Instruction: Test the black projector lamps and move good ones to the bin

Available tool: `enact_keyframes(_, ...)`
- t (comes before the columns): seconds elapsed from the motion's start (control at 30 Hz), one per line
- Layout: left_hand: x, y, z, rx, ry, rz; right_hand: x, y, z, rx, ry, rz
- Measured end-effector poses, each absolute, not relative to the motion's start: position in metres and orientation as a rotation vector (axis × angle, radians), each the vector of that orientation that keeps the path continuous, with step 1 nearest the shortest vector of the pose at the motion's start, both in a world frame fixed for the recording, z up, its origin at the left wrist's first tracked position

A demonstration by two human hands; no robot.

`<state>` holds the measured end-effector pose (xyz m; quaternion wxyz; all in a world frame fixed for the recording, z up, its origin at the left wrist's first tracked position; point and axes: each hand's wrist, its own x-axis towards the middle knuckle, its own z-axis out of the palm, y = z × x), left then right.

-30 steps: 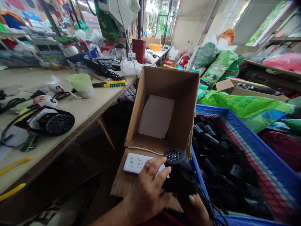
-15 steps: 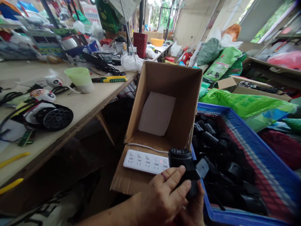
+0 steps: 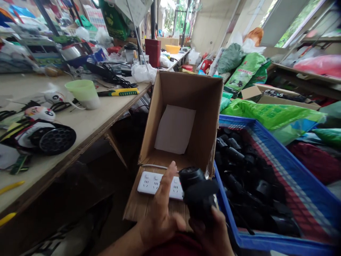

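Note:
My right hand (image 3: 213,233) grips a small black round-nosed device (image 3: 198,192) at the bottom centre, its fingers wrapped under the body. My left hand (image 3: 160,213) sits just left of it, fingers stretched out and apart, the forefinger lying over a white power strip (image 3: 151,182). The strip rests on the lowered flap of an open cardboard box (image 3: 191,92). A white sheet (image 3: 174,129) lies on the bottom of the box.
A blue crate (image 3: 293,167) of several black parts stands to the right, with green bags (image 3: 271,117) behind it. A wooden workbench (image 3: 93,121) at left carries a green cup (image 3: 82,93), a black round grille part (image 3: 54,140), cables and tools.
The black device has turned and dropped a little in my right hand. My left hand has come off it and opened, its forefinger now over the power strip.

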<state>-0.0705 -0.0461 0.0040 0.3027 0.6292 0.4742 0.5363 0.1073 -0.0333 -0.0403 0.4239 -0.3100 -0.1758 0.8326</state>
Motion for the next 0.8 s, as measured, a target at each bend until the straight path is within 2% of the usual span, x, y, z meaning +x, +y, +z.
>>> enact_keyframes(0.17, -0.054, -0.018, 0.014, 1.014, 1.025, 1.149, 0.1, -0.033, -0.025, -0.521, -0.133, 2.331)
enact_keyframes(0.3, -0.04, -0.001, 0.027, 0.936, 1.132, 1.097, 0.103, -0.036, -0.028, -0.323, -0.026, 2.492)
enact_keyframes(0.5, -0.037, -0.002, 0.027, 0.933, 1.257, 1.102, 0.104, -0.035, -0.036, -0.283, -0.003, 2.581)
enact_keyframes(0.8, -0.034, -0.01, 0.009, 0.887, 0.871, 1.156, 0.103, -0.032, -0.031, -0.561, -0.165, 2.15)
